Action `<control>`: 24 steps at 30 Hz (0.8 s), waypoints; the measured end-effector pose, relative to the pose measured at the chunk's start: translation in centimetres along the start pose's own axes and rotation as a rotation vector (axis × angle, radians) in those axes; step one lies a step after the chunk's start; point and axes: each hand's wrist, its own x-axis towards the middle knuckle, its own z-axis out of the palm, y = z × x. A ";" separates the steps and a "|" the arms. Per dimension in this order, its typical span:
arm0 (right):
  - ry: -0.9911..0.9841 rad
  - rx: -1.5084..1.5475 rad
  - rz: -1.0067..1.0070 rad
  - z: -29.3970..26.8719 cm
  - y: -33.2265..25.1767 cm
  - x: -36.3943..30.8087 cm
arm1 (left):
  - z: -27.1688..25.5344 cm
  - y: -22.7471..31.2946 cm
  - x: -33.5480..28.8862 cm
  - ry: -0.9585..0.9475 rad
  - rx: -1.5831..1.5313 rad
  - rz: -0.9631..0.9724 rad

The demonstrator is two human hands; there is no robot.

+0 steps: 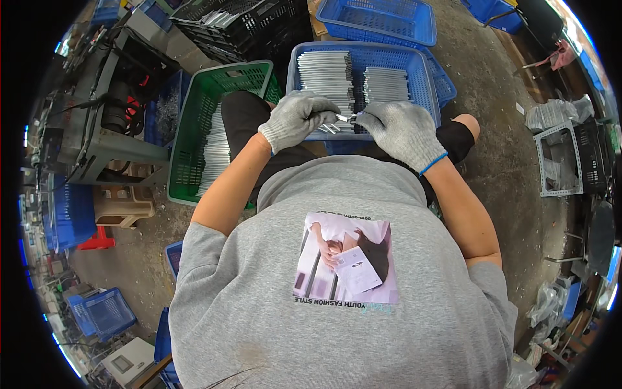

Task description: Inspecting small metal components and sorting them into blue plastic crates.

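A small metal piece [343, 118] sits over the blue basket [363, 47], clamped in your left hand's [299, 120] fingertips; your right hand's [403, 131] fingers bunch beside it, grip unclear, perhaps steadying it. Stacked rods [326, 78] lie conveniently near.

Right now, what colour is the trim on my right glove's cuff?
Blue. The trim on the right glove shows best in the head view.

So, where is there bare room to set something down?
The widest bare floor is right, between the right knee and metal frame. A smaller patch lies left, between the beige stool and lower blue crate. Crowded: the green basket and blue basket, both holding rods.
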 end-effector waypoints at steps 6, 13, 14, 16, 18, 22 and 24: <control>-0.015 -0.063 -0.015 0.6 -0.4 -0.3 | 1.0 0.4 0.0 0.158 0.040 -0.042; -0.011 0.020 0.004 -0.5 0.0 0.4 | 1.1 1.0 0.2 0.303 0.221 0.145; -0.015 0.004 -0.005 0.1 0.2 0.3 | 1.1 0.9 0.2 0.303 0.232 0.145; -0.024 -0.029 -0.021 0.6 0.4 0.2 | 1.2 0.8 0.3 0.301 0.255 0.145; -0.050 -0.003 -0.004 -0.2 0.0 0.6 | 1.1 0.8 0.1 0.304 0.257 0.145; -0.123 0.065 0.058 -1.8 -0.3 1.1 | 1.0 0.9 0.2 0.317 0.256 0.155; -0.118 0.057 0.050 -0.6 0.1 1.0 | 1.0 0.7 0.3 0.320 0.250 0.169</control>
